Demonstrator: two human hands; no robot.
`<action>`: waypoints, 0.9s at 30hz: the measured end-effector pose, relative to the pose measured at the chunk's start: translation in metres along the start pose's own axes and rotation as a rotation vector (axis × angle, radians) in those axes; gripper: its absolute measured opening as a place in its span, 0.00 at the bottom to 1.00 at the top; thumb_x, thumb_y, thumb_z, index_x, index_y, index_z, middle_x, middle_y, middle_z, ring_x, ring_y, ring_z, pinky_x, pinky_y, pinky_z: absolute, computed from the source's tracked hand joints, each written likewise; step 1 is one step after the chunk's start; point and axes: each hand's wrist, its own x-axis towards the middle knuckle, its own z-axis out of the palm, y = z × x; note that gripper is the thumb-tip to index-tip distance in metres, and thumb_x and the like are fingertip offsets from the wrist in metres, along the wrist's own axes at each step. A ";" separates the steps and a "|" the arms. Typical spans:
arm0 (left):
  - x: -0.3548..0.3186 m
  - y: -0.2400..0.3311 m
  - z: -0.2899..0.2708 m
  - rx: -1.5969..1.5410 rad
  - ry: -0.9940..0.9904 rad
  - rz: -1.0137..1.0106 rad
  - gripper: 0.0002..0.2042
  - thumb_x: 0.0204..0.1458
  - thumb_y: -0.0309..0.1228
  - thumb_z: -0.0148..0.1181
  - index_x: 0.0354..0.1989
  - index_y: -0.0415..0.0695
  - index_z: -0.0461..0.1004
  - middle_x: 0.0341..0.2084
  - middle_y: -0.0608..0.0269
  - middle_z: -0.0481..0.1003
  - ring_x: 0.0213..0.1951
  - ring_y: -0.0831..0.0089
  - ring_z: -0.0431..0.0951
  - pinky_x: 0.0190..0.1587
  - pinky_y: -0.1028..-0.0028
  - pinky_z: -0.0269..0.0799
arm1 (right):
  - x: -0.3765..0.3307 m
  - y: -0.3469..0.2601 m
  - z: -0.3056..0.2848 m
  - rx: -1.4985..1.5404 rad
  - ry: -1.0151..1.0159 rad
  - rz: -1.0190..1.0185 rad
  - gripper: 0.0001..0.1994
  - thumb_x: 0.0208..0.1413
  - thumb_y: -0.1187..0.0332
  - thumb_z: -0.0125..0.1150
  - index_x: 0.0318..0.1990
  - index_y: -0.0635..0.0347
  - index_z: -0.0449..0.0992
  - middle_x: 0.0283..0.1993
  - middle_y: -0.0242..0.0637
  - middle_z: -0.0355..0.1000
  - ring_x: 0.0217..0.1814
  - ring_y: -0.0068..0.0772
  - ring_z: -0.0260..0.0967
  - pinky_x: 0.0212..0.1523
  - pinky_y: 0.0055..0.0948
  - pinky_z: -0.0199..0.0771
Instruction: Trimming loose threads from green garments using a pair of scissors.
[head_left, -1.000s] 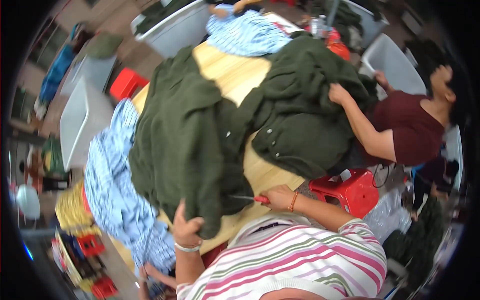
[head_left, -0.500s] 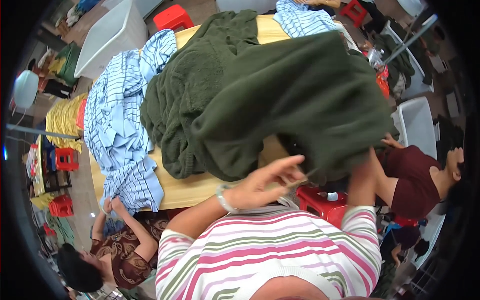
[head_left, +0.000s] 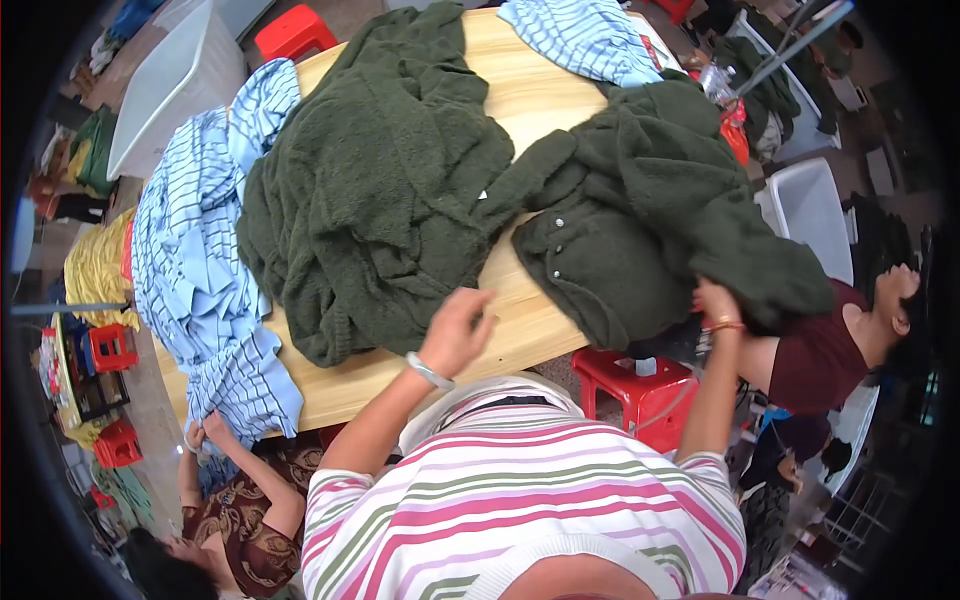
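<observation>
Under the left hand: the left hand (head_left: 455,328) hovers with loose, half-spread fingers holding nothing, just above the near hem of a dark green fleece garment (head_left: 375,200) spread over the wooden table (head_left: 520,100); whether the fingertips touch the fleece I cannot tell
At the right hand: the right hand (head_left: 715,305) is closed on the edge of a second green fleece jacket (head_left: 650,210), which lies bunched beyond and to the left of it, snap buttons showing along its front; part of it hangs off the table edge by that hand
Left of the left hand: a heap of blue striped shirts (head_left: 195,270) lies against the spread fleece; another person's hands (head_left: 205,430) work at its near end
Beyond both hands: one more blue striped shirt (head_left: 590,35) rests at the far edge of the table
Below the right hand: a red plastic stool (head_left: 640,385) stands on the floor; a person in a maroon top (head_left: 815,355) sits just to the right
Progress, as judged: the first fleece looks laid out but not folded; the second is gripped yet crumpled; smoothing and folding of both appear undone
</observation>
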 end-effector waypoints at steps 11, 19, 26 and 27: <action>0.120 -0.082 0.021 -0.552 0.618 -0.626 0.36 0.41 0.38 0.70 0.53 0.34 0.56 0.26 0.62 0.71 0.21 0.78 0.72 0.19 0.79 0.68 | -0.144 -0.145 -0.008 0.289 -0.189 0.300 0.21 0.52 0.62 0.55 0.53 0.56 0.66 0.39 0.57 0.72 0.43 0.60 0.69 0.43 0.50 0.68; 0.140 -0.104 -0.031 -0.999 0.579 -0.598 0.09 0.50 0.28 0.61 0.27 0.47 0.64 0.16 0.71 0.65 0.16 0.80 0.69 0.13 0.83 0.60 | -0.215 -0.160 0.006 0.480 -0.300 -0.067 0.21 0.51 0.63 0.57 0.54 0.53 0.66 0.40 0.51 0.72 0.40 0.53 0.71 0.39 0.43 0.71; 0.112 -0.083 -0.056 -1.105 0.392 -0.477 0.06 0.54 0.26 0.56 0.28 0.43 0.65 0.24 0.65 0.72 0.30 0.62 0.80 0.29 0.74 0.77 | -0.110 -0.264 -0.015 0.556 -0.422 -0.437 0.18 0.52 0.60 0.56 0.51 0.49 0.69 0.33 0.46 0.74 0.38 0.52 0.71 0.37 0.45 0.70; 0.110 -0.082 -0.059 -1.081 0.355 -0.432 0.07 0.54 0.26 0.55 0.26 0.42 0.65 0.24 0.65 0.72 0.33 0.59 0.80 0.32 0.72 0.78 | -0.102 -0.280 -0.012 0.514 -0.432 -0.494 0.18 0.52 0.59 0.56 0.51 0.49 0.69 0.32 0.46 0.74 0.37 0.53 0.71 0.37 0.46 0.70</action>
